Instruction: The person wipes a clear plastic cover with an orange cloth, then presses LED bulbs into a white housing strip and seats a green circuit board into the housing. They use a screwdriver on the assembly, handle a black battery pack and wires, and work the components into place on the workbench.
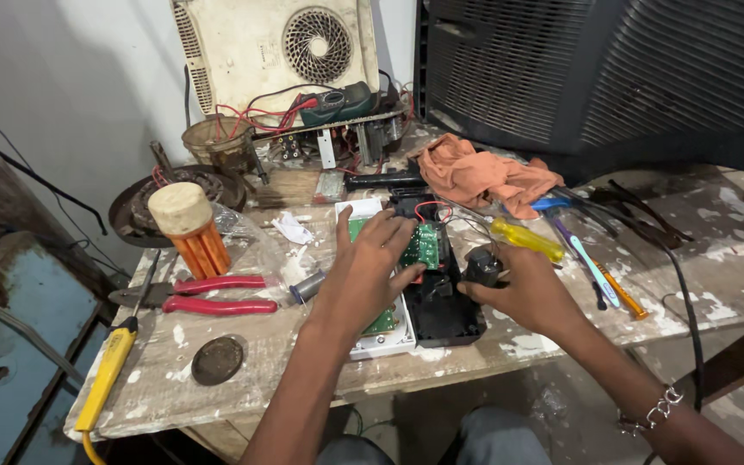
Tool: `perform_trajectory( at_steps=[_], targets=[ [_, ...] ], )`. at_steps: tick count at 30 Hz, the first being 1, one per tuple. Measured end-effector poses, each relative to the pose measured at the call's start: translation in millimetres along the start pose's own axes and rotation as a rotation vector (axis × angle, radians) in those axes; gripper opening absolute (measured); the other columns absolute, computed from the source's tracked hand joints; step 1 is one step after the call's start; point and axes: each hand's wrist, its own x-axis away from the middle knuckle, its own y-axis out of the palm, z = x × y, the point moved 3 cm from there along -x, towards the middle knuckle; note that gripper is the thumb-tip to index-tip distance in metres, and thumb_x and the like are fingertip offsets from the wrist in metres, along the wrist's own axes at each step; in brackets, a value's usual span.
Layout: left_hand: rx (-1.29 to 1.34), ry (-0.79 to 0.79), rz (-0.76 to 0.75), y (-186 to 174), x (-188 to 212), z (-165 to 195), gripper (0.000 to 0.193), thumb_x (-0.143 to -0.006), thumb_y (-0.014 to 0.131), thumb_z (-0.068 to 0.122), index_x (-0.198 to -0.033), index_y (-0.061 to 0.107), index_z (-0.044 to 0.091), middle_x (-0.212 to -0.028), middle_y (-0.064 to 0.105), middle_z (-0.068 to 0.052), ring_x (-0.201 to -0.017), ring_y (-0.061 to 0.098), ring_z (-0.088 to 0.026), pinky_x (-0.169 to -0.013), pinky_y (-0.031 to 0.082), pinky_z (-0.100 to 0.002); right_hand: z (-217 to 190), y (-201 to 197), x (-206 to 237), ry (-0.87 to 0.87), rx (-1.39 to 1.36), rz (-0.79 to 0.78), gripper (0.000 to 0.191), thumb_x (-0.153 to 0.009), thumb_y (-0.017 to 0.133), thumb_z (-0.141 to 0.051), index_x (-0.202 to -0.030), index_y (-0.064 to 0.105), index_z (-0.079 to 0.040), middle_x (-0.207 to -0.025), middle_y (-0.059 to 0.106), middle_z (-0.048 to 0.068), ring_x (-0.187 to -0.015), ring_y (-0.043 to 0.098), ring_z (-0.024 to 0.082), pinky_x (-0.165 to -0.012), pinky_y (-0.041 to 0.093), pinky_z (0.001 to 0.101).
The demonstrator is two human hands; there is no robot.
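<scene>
Nearest the front edge of the tabletop [561, 344] there's a dark round disc [217, 360], and a yellow-handled iron [107, 370] lies along the front left corner.

Just behind that, both hands are busy mid-table. The left hand [370, 267] is spread fairly wide, palm down, fingers splayed over a green board [424, 246] that sits in a black case [443, 306], with the thumb pressing down on the case. A white case half [385, 337] with another green board lies under that wrist, right at the front edge. The right hand [523, 288] is curled around a small black part [482, 265], gripping it snugly beside the black case; can't tell what the part is exactly. There's a metal bracelet [652, 409] on that wrist.

Left of the hands, red pliers [204, 294] lie flat, and an orange-and-cream spool thing [191, 228] stands upright behind them. To the right, a yellow screwdriver [527, 239] and a few more drivers fan out toward the right edge.

Further back there's an orange rag [484, 176] bunched up, then a gutted cream appliance [273, 52] propped against the wall with red wires spilling out. A big dark TV back [604, 69] fills the far right corner.
</scene>
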Motion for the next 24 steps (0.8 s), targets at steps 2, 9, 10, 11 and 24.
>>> perform_trajectory(
  at_steps=[2,9,10,11,24],
  targets=[
    [0.028,-0.013,0.024,-2.1,0.7,0.1,0.06,-0.08,0.083,0.026,-0.131,0.061,0.003,-0.131,0.064,-0.013,-0.132,0.054,-0.032,-0.117,0.022,-0.066,-1.1,-0.1,-1.3,-0.02,0.051,0.03,0.042,-0.075,0.087,-0.029,-0.101,0.073,0.001,-0.088,0.078,0.016,-0.078,0.078,0.026,-0.073,0.061,0.0376],
    [0.165,-0.095,0.11,-6.9,4.2,-1.3,0.059,-0.081,0.084,0.029,-0.13,0.065,0.001,-0.126,0.069,-0.017,-0.122,0.063,-0.032,-0.117,0.027,-0.061,-17.0,-12.8,-10.7,-0.272,0.038,0.184,0.036,-0.076,0.082,-0.016,-0.109,0.071,-0.005,-0.091,0.076,0.016,-0.079,0.076,0.03,-0.07,0.058,0.0393],
    [0.175,-0.091,0.13,-7.1,3.9,-0.8,0.06,-0.081,0.084,0.03,-0.129,0.066,0.001,-0.126,0.069,-0.018,-0.121,0.063,-0.033,-0.116,0.028,-0.059,-18.4,-12.8,-15.1,-0.277,0.021,0.166,0.036,-0.077,0.082,-0.015,-0.11,0.071,-0.005,-0.093,0.076,0.015,-0.08,0.076,0.029,-0.071,0.057,0.0392],
    [0.183,-0.101,0.124,-6.4,4.0,-0.6,0.059,-0.081,0.084,0.03,-0.129,0.066,0.001,-0.124,0.07,-0.018,-0.119,0.064,-0.032,-0.116,0.028,-0.059,-19.4,-12.4,-19.3,-0.281,0.003,0.147,0.036,-0.078,0.082,-0.015,-0.111,0.07,-0.006,-0.094,0.076,0.015,-0.08,0.076,0.029,-0.072,0.057,0.0391],
    [0.243,-0.195,0.04,1.1,5.2,-13.2,0.058,-0.08,0.083,0.03,-0.127,0.066,0.0,-0.122,0.072,-0.018,-0.117,0.066,-0.034,-0.114,0.03,-0.059,-23.9,6.9,-69.2,-0.265,0.078,-0.041,0.049,-0.069,0.086,-0.021,-0.113,0.069,-0.007,-0.103,0.075,0.016,-0.09,0.074,0.029,-0.08,0.057,0.0413]
  ],
)
